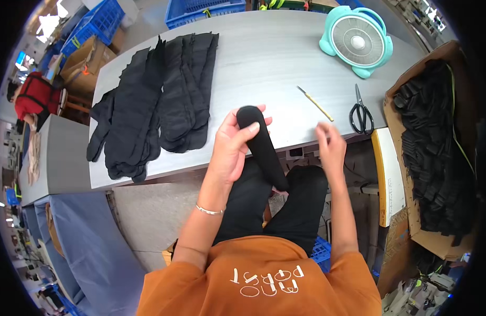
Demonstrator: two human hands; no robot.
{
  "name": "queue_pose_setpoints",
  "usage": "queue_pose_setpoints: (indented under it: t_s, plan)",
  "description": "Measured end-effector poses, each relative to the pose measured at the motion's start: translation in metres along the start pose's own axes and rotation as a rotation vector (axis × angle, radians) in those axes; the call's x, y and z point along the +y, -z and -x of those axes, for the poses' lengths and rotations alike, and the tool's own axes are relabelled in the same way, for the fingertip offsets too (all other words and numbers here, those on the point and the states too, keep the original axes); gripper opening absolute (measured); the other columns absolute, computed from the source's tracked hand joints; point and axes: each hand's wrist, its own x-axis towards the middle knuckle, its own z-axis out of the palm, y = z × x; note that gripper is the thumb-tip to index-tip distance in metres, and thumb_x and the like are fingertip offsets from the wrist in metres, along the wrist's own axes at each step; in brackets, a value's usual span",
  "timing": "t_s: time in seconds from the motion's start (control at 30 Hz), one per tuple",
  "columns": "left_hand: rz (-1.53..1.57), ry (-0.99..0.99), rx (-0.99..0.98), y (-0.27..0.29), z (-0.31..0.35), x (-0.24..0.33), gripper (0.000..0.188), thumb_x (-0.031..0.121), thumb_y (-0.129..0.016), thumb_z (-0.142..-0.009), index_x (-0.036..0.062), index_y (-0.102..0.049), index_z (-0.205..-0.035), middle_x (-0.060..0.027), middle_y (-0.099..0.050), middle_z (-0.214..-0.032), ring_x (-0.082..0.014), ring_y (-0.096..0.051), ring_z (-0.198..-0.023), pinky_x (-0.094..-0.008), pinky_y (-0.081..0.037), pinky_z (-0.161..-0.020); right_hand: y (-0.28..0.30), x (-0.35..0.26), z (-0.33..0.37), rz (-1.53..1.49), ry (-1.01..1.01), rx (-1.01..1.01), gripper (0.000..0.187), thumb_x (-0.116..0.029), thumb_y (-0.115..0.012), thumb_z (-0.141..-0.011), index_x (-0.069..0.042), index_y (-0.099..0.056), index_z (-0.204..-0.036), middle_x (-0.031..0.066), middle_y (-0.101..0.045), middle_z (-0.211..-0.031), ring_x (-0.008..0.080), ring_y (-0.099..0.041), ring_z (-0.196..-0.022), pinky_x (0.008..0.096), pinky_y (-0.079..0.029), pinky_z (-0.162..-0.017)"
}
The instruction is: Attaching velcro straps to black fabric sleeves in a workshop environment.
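Note:
My left hand [235, 145] grips a long, narrow black fabric piece with a rounded end [263, 150], its thumb pressed on the upper part. The piece slants down over my lap, its lower end near my knee. My right hand [331, 147] is at the table's front edge, holding nothing that I can see, its fingers half bent and apart. Just beyond its fingertips lies a thin yellow-handled pointed tool [317, 106]. Black-handled scissors [362, 115] lie to its right, blades pointing away.
Two stacks of black fabric strips [132, 116] cover the left of the grey table [264, 58]. A turquoise fan [357, 42] stands far right. At the right edge, a cardboard box [398, 121] holds many black pieces. Blue crates [200, 15] stand beyond. Another person [37, 97] is far left.

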Motion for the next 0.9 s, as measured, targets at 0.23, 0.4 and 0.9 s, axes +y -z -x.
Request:
queue_pose_setpoints:
  t_s: [0.23,0.4,0.9]
  plan:
    - [0.105,0.028,0.005,0.002,0.02,-0.007,0.029,0.014,-0.066,-0.096,0.0029,-0.058,-0.122,-0.0139,-0.067,-0.113,-0.0227,-0.067,-0.104,-0.0352,-0.055,-0.09,-0.047,0.028,-0.058,0.375,0.254,0.242,0.028,-0.022,-0.064,-0.094,-0.003,-0.067,-0.114,0.015,-0.063,-0.127,0.031,-0.056,-0.121,0.0437,-0.033,-0.107]
    - [0.141,0.067,0.033,0.003,0.027,-0.011,0.027,0.016,-0.069,-0.094,0.0014,-0.061,-0.116,-0.0141,-0.069,-0.109,-0.0265,-0.069,-0.101,-0.0386,-0.055,-0.096,-0.034,0.018,-0.031,0.17,0.21,0.207,0.011,-0.012,-0.061,-0.095,-0.002,-0.062,-0.098,0.013,-0.07,-0.103,0.028,-0.065,-0.099,0.0422,-0.045,-0.09]
    - [0.095,0.045,-0.168,-0.018,0.055,-0.025,0.023,0.011,-0.062,-0.098,-0.002,-0.064,-0.116,-0.013,-0.07,-0.11,-0.0202,-0.067,-0.101,-0.0334,-0.055,-0.091,0.056,-0.119,0.095,-0.114,0.589,0.118,0.038,-0.002,-0.076,-0.078,-0.014,-0.074,-0.113,0.0028,-0.061,-0.074,0.0168,-0.058,-0.058,0.0298,-0.046,-0.051]
